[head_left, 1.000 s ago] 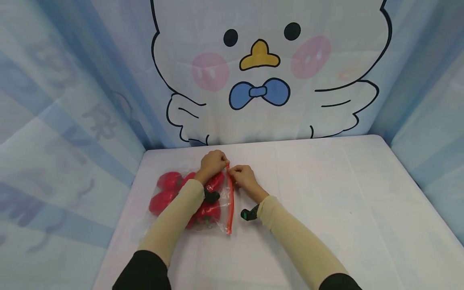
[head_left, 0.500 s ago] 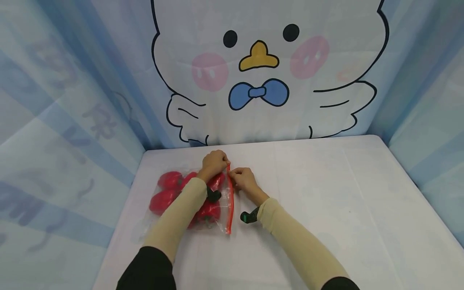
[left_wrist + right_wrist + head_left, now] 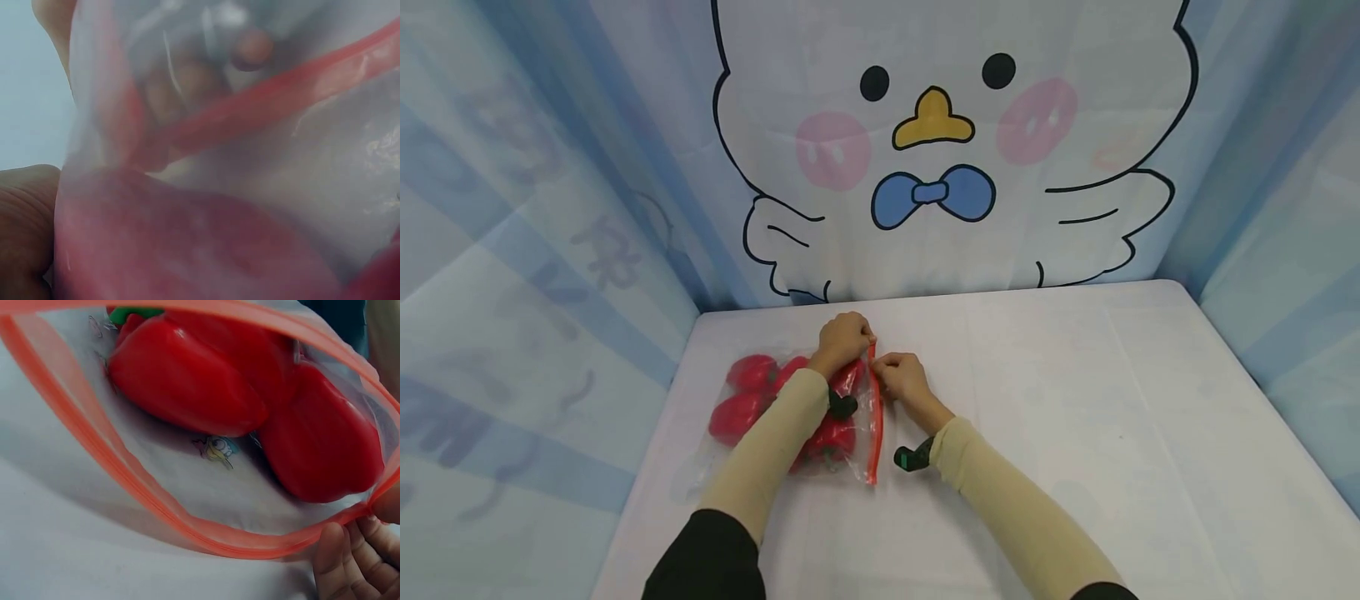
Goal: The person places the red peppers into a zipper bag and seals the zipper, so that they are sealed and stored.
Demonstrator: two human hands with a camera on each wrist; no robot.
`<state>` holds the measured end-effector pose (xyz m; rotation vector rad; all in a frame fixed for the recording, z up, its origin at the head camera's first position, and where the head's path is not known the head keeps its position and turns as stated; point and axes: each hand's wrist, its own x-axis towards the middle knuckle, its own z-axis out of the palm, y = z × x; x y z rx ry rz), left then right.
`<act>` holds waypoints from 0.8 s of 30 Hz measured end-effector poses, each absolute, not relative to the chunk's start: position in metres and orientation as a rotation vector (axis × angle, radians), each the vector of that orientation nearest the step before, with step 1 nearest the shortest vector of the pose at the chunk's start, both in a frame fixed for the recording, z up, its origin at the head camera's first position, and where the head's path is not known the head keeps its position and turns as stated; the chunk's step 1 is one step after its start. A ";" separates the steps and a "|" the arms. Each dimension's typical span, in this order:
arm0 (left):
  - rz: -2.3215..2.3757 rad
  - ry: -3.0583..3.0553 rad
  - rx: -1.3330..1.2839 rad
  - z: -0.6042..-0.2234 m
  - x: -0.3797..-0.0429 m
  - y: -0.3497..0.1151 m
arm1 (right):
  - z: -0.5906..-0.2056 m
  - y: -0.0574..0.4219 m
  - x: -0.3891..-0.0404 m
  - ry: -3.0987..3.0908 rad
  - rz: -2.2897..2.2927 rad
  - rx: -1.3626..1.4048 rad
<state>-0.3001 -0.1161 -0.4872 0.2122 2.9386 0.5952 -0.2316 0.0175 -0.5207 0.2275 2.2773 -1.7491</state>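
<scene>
A clear zip bag (image 3: 867, 467) with a red zip strip (image 3: 877, 425) lies on the left half of the table. Several red bell peppers (image 3: 737, 418) are inside it; one shows a green stem (image 3: 134, 314) in the right wrist view. My left hand (image 3: 842, 337) pinches the far end of the zip strip. Just nearer to me, my right hand (image 3: 904, 379) pinches the same strip from the right. In the right wrist view the bag's mouth gapes, with fingers (image 3: 347, 559) gripping its corner. Through the plastic, the left wrist view shows blurred fingertips (image 3: 181, 87).
A white table (image 3: 1037, 433) carries the bag. Behind it hangs a curtain (image 3: 940, 250) printed with a cartoon bird, and blue curtains (image 3: 535, 292) flank both sides. Small black wrist cameras (image 3: 913, 457) are strapped to both wrists.
My right hand has slid slightly nearer to me along the zip strip. The left hand keeps its hold at the far end, and the bag has hardly moved.
</scene>
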 end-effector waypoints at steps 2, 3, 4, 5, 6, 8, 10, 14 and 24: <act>0.572 2.944 0.218 -0.488 -0.301 -0.115 | -0.521 0.018 -0.229 2.278 -1.752 0.223; 0.562 2.946 0.220 -0.488 -0.301 -0.115 | -0.522 0.018 -0.229 2.278 -1.754 0.223; 0.550 2.951 0.224 -0.488 -0.301 -0.115 | -0.522 0.018 -0.228 2.277 -1.758 0.224; 0.539 2.955 0.226 -0.488 -0.301 -0.114 | -0.522 0.018 -0.227 2.282 -1.761 0.221; 0.532 2.958 0.225 -0.488 -0.301 -0.114 | -0.522 0.018 -0.227 2.284 -1.767 0.219; 0.524 2.958 0.218 -0.487 -0.300 -0.113 | -0.522 0.017 -0.226 2.292 -1.771 0.215; 0.520 2.955 0.209 -0.487 -0.300 -0.112 | -0.522 0.017 -0.226 2.298 -1.773 0.208; 0.515 2.952 0.210 -0.486 -0.301 -0.111 | -0.523 0.019 -0.226 2.300 -1.769 0.195; 0.516 2.775 0.274 -0.472 -0.295 -0.115 | -0.523 0.024 -0.226 2.269 -1.761 0.157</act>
